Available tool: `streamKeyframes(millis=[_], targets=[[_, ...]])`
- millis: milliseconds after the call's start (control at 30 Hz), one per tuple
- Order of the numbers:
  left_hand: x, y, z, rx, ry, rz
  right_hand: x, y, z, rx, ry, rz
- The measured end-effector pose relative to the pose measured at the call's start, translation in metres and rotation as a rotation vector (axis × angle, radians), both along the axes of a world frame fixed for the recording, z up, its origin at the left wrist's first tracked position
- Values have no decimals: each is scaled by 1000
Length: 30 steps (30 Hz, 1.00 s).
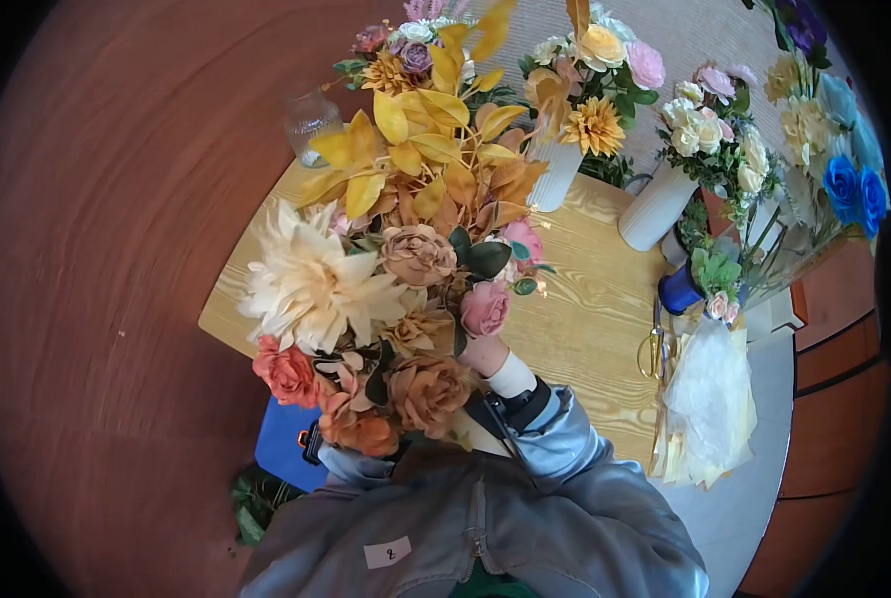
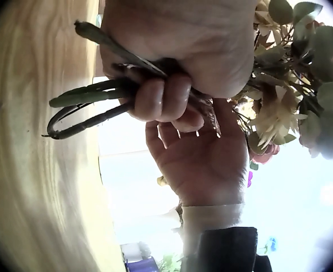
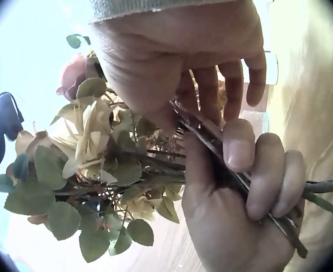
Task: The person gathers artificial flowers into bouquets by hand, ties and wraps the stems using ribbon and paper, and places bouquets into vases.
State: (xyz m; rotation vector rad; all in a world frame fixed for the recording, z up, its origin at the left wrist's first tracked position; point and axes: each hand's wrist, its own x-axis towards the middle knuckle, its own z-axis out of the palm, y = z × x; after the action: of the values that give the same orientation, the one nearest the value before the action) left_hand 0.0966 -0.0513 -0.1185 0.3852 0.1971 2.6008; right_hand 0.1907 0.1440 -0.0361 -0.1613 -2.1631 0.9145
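Note:
A large bouquet of artificial flowers [image 1: 420, 257] fills the middle of the head view, with a big cream bloom [image 1: 316, 279], brown and coral roses and tall yellow leaves [image 1: 390, 118]. My left hand [image 2: 183, 45] grips its bundled stems [image 2: 90, 96]; in the head view the blooms hide that hand. Cut stem ends stick out past its curled fingers, close to the wooden table [image 2: 36, 170]. Beside the stems, my right hand [image 3: 177, 62] has its palm turned toward them and its fingers extended loosely. Its thumb side lies right at the stems, above the left hand's grip.
White vases of flowers [image 1: 657, 206] stand along the table's far side. At right are gold-handled scissors [image 1: 651, 351], pale wrapping sheets [image 1: 710, 399], a blue pot [image 1: 680, 289] and blue roses [image 1: 854, 194]. A glass jar [image 1: 313, 128] is at the far left, and a blue box [image 1: 291, 444] near my left side.

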Motion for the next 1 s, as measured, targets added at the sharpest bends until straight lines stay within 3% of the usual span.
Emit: streamKeyframes(millis=[133,200,233,300,333,367,400,433,533,567,633,700,733,767,800,833,867,900,933,1000], targets=[[0,2,3,3,-6,14,-1,1,-8,-155,-52,59],[3,-3,0,-6,-13,14,-5,2,-7,223,-65,-48],[2,0,-9,-289,198,177,-3,1,-6,214,-72,-50],[-3,12,-26,-850,633,496,1,-1,22,-18,-202,105],[-6,18,-31,-1126,858,652,6,1,41,-81,-447,124],[18,47,15,-1103,841,1112,4,5,35,-92,-447,120],[8,55,20,-1110,849,1102,1,9,24,-134,-275,270],[-3,60,24,-1017,813,610,-2,11,17,-174,-98,416],[-25,64,30,-569,514,-775,-4,10,33,-250,-67,330],[-13,67,47,-574,507,-780,-5,10,36,-282,-54,291],[22,75,101,-931,558,-233,-9,10,36,-237,-36,267],[20,74,98,-953,570,-282,-10,10,30,-482,-43,315],[16,73,85,-946,559,-341,-16,13,17,-338,-18,249],[15,72,77,-940,545,-402,-12,10,23,-346,-27,256],[27,83,86,-1050,314,-246,-5,6,36,-567,-121,246],[25,83,84,-1054,304,-245,-1,4,43,-785,-214,233],[22,82,83,-1035,402,-239,-5,1,41,-775,-24,261],[20,81,84,-1014,502,-235,-4,1,42,-778,-29,263],[17,79,85,-1016,526,-334,-4,2,44,-762,-70,252],[19,80,86,-1033,499,-361,-3,3,46,-746,-110,241]])
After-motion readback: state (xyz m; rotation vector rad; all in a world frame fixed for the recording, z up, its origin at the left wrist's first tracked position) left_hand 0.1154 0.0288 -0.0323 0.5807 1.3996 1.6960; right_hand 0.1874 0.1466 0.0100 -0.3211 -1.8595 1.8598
